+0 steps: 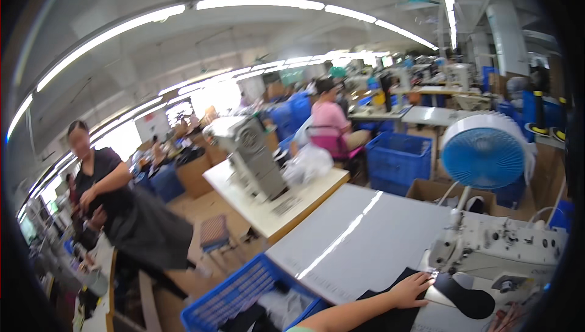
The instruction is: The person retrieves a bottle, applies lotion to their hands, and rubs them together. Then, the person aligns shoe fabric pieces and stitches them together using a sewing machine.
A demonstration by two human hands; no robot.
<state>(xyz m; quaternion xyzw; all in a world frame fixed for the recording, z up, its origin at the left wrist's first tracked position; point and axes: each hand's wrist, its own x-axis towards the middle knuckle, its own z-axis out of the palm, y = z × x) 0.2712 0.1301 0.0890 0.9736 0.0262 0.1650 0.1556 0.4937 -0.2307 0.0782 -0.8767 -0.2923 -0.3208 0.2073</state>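
My left hand (pixel 409 290) lies palm down on a piece of black fabric (pixel 399 315), its fingers stretched out near the sewing machine. The forearm reaches in from the lower edge. Just right of the fingers, a black cut piece with a rounded end (pixel 474 300) rests on the machine bed. The white sewing machine (pixel 509 243) stands beyond it at the right. My right hand does not show. Some reddish thin shapes (pixel 507 320) at the lower right are too blurred to name.
A blue crate (pixel 210 309) with dark and clear items stands left of the grey tabletop (pixel 359 225). A blue fan (pixel 484 156) rises behind my machine. Another sewing machine (pixel 253 155) is ahead. One person (pixel 116 192) stands at left; another (pixel 329 115) sits farther off.
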